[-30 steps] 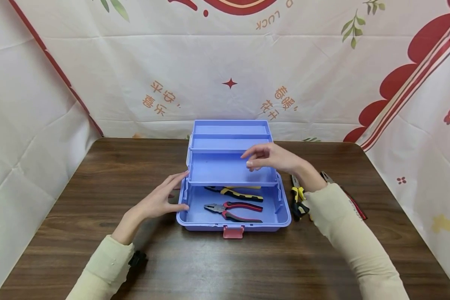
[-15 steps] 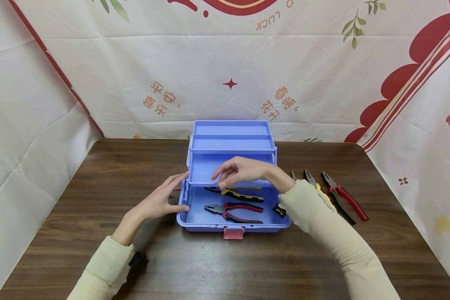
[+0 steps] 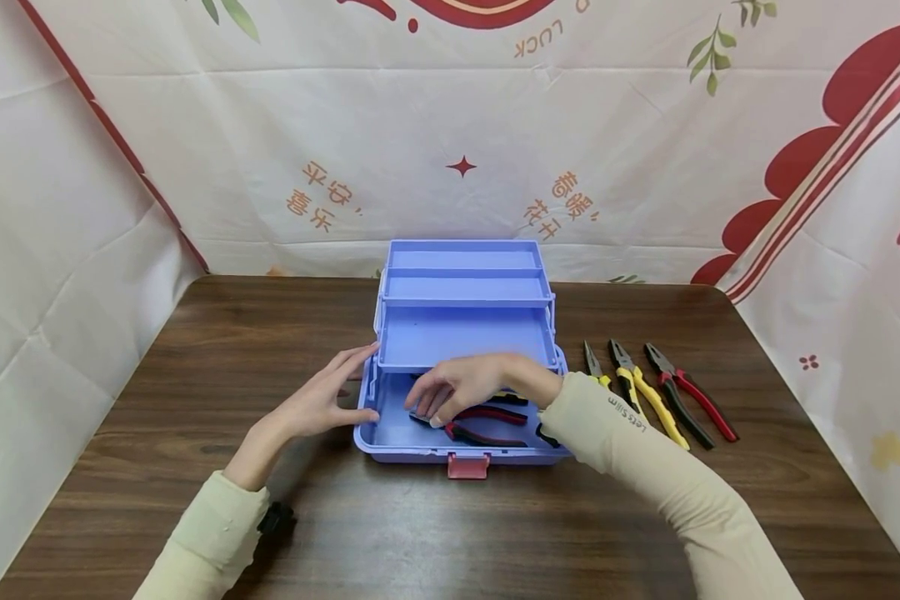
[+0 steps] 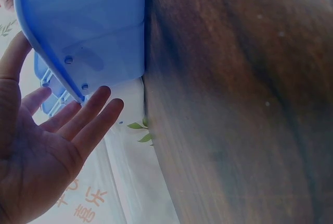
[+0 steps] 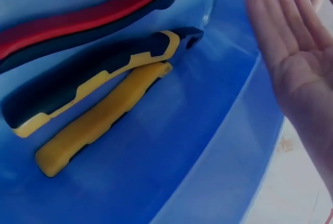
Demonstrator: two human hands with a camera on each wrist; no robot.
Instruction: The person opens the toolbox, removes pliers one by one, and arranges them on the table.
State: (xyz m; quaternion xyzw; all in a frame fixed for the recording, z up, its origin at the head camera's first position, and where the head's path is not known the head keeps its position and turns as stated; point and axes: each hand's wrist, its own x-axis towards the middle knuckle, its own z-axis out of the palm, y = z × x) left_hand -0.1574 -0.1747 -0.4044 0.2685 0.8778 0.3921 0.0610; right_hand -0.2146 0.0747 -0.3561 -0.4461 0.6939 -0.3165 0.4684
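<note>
A blue toolbox [image 3: 405, 455] stands with its tiers of trays raised. My left hand [image 3: 315, 400] rests at its left side, thumb near the front rim and fingers at the tray's edge; in the left wrist view the fingers spread along the box's wall. Over the bottom compartment hovers my right hand [image 3: 461, 387], its loosely bent fingers above the head of the pliers with red-and-black handles [image 3: 498, 412]. Behind those lie pliers with yellow-and-black handles [image 5: 99, 78], partly hidden by the right hand in the head view. The right wrist view shows the right fingers extended and holding nothing.
Right of the box, several pliers lie on the wooden table [image 3: 450, 542]: yellow-handled ones [image 3: 648, 396] and a red-and-black pair [image 3: 690, 396]. The raised tray [image 3: 457, 333] overhangs the compartment's back. A red latch [image 3: 468, 467] hangs at the front. Printed cloth [image 3: 450, 117] hangs behind.
My right hand has moved left and toward me, from over the raised tray down to the red-and-black pliers in the box. My left hand has stayed in place.
</note>
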